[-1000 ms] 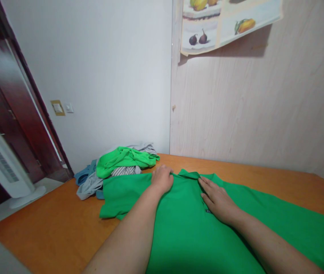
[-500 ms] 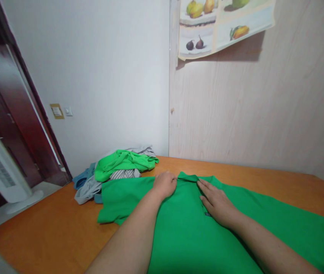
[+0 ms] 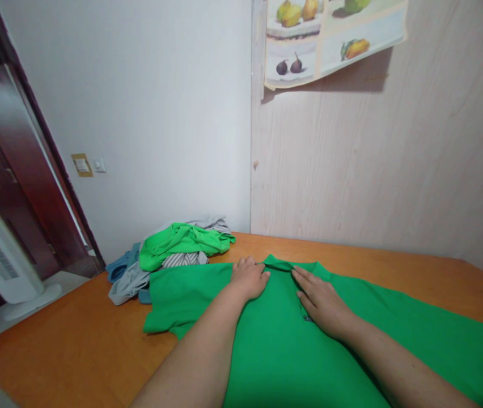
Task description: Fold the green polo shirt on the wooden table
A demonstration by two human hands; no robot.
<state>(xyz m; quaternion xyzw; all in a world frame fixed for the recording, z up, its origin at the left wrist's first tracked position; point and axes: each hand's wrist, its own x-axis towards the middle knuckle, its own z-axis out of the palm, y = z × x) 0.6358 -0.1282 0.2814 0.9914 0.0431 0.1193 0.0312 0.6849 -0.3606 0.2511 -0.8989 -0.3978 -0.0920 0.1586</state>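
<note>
A green collared shirt lies spread on the orange-brown table, its collar at the far side and one sleeve reaching left. Just left of the collar, my left hand rests on the cloth with its fingers apart and nothing gripped. My right hand lies flat on the right side of the collar and front opening, fingers stretched out. A small dark label shows partly beside my right palm. White lettering is visible on the shirt's far right part.
A heap of clothes, bright green, grey, striped and blue, touches the wall behind the left sleeve. A white tower fan stands on the floor at left, near a dark red door. A fruit poster hangs above.
My left hand has loosened from a closed grip at the collar, and its fingers have spread over the cloth. My right hand has stayed nearly still.
</note>
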